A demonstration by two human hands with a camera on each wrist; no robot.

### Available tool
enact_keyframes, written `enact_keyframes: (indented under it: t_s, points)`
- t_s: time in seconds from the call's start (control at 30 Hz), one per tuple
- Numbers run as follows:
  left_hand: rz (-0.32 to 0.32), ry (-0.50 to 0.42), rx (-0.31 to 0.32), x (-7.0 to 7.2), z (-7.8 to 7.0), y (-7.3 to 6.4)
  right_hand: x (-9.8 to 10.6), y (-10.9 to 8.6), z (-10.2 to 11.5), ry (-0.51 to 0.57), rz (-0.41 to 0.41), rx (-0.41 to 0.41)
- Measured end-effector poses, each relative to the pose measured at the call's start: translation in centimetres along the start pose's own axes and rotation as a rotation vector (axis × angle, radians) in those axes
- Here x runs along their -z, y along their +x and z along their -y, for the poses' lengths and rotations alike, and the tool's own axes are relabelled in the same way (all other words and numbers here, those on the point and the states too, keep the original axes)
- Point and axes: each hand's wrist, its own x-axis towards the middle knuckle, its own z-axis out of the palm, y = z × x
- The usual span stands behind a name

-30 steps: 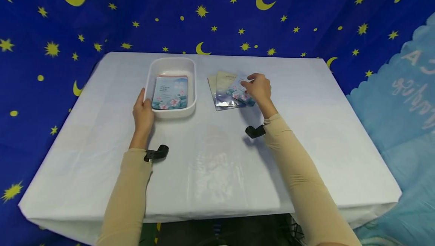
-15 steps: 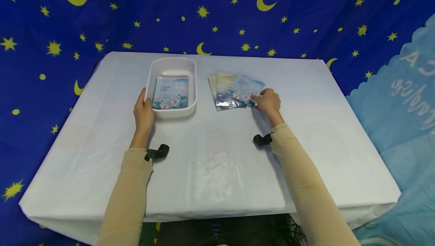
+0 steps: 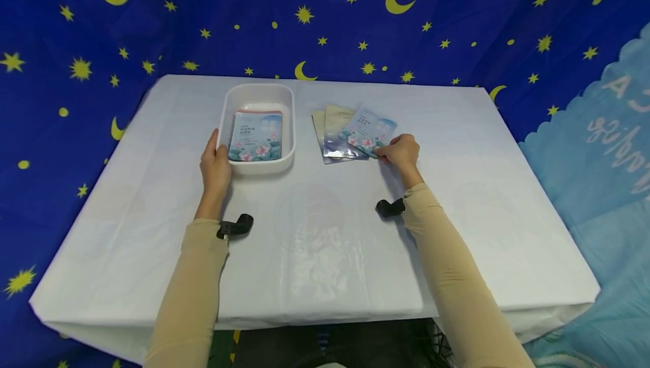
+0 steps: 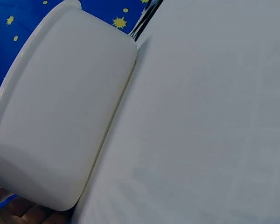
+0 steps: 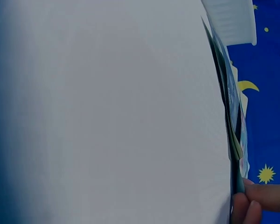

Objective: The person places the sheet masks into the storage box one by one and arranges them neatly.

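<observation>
My left hand (image 3: 215, 168) holds a white plastic basin (image 3: 260, 169) at its near left corner, thumb at the front and fingers along the side wall. Inside the basin lies a blue sheet mask packet (image 3: 256, 135) printed with pink flowers, over another with a reddish edge. To the right, beige and silver packets (image 3: 339, 131) lie fanned out on the table. A blue floral packet (image 3: 363, 126) overlaps them, and my right hand (image 3: 403, 152) pinches its near right corner. In the right wrist view, the packets' edges (image 5: 231, 102) stand apart in thin layers near the fingers.
A white cloth covers the table (image 3: 325, 244). Behind it hangs a dark blue curtain (image 3: 335, 12) with yellow moons and stars. A light blue cloth (image 3: 599, 148) hangs at the right. Black wrist cameras (image 3: 236, 226) sit at both sleeve cuffs.
My right hand has moved down and slightly right, from over the blue packet to its near right corner, which it now pinches. The left hand and the basin stay in place.
</observation>
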Motion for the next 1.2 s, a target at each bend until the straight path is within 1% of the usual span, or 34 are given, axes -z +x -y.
enact_keyframes:
  t_s: [0.1, 0.37, 0.6, 0.77, 0.87, 0.97, 1.07, 1.2]
  points:
    - [0.004, -0.003, 0.002, 0.0, 0.0, 0.0, -0.1, 0.2, -0.2, 0.020, -0.012, -0.006]
    - [-0.005, 0.010, 0.006, 0.0, -0.1, 0.0, 0.1, 0.2, -0.6, -0.006, -0.029, -0.011]
    - [-0.005, 0.016, 0.008, 0.0, 0.0, 0.0, 0.1, 0.5, -0.8, 0.065, 0.000, -0.034]
    - [0.001, 0.010, 0.010, 0.0, 0.0, 0.0, 0.1, 0.7, -0.8, 0.200, 0.019, -0.077]
    - [0.001, 0.011, 0.008, 0.0, 0.1, 0.1, 0.4, 0.6, -0.7, 0.312, 0.021, -0.094]
    - [-0.001, 0.011, 0.004, 0.0, 0.2, 0.2, 0.6, 0.4, -0.5, 0.445, 0.013, -0.111]
    - [-0.002, 0.006, 0.004, 0.0, 0.1, 0.2, 0.7, 0.3, -0.2, 0.555, 0.006, -0.115]
    - [-0.003, 0.001, 0.009, 0.0, 0.0, 0.1, 0.9, 0.1, 0.4, 0.626, 0.005, -0.096]
